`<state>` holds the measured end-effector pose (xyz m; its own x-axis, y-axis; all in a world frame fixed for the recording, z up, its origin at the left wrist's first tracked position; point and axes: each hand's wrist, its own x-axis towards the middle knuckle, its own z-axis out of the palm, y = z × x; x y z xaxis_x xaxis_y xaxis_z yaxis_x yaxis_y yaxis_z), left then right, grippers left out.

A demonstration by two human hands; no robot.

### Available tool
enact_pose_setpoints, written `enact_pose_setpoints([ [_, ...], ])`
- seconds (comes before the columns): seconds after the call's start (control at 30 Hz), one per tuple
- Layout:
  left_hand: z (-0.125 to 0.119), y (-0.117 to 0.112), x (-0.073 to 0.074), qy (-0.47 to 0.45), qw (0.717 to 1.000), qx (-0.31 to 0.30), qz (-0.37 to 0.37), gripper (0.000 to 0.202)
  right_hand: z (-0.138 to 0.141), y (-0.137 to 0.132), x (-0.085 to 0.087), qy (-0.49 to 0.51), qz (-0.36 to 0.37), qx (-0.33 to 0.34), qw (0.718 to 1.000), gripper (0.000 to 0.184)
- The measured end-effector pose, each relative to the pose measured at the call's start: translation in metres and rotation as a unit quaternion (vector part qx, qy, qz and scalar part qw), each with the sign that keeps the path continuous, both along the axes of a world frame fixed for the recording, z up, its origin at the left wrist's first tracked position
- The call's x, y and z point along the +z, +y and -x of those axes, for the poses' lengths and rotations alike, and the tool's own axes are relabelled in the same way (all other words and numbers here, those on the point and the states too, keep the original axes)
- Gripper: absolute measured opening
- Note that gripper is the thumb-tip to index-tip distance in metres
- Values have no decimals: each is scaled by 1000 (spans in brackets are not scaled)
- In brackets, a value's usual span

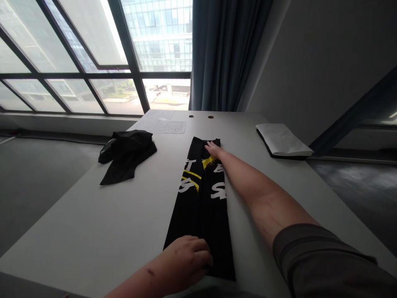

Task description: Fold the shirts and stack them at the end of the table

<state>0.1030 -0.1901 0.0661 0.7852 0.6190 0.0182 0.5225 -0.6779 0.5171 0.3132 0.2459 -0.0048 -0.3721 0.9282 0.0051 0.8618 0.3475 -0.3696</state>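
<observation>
A long black garment, folded into a narrow strip with white lettering and yellow streaks, lies lengthwise on the white table. My right hand reaches across to its far end, with the fingers flat on the cloth and nothing held. My left hand rests on the near part of the strip, its fingers curled over the cloth. Their tips are hidden, so I cannot tell whether they grip it.
A crumpled black cloth lies left of the strip. Sheets of paper lie at the far edge near two round table holes. A folded white item on a black piece sits at right. The floor lies beyond the table's sides.
</observation>
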Motion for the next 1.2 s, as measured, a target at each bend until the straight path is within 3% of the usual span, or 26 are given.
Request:
enact_pose_setpoints([
  [0.13,4,5,-15,-38,997,64,20,31,10,-12,-17,-48,20,-84,995,68],
  [0.23,1,11,-27,-54,985,166,-6,32,12,-19,-23,-65,4,-102,993,68],
  [0.3,-2,14,-35,-43,979,199,-28,40,12,-21,-23,-75,-1,-103,992,68],
  [0.43,-4,12,-46,-30,977,205,-40,42,11,-21,-14,-92,1,-113,989,67],
  [0.6,-4,12,-48,-49,972,226,-35,37,17,-14,0,-90,-101,-164,977,58],
  [0.77,-3,14,-46,-48,975,218,5,35,26,-3,5,-82,-39,-149,985,55],
  [1.0,-3,15,-46,-38,976,212,10,40,24,1,0,-81,-61,-143,984,56],
  [1.1,-3,14,-49,-39,975,217,7,47,25,-16,2,-71,-54,-115,989,61],
  [1.2,-3,11,-54,-36,972,232,-14,61,21,-68,3,-44,-82,-82,992,65],
])
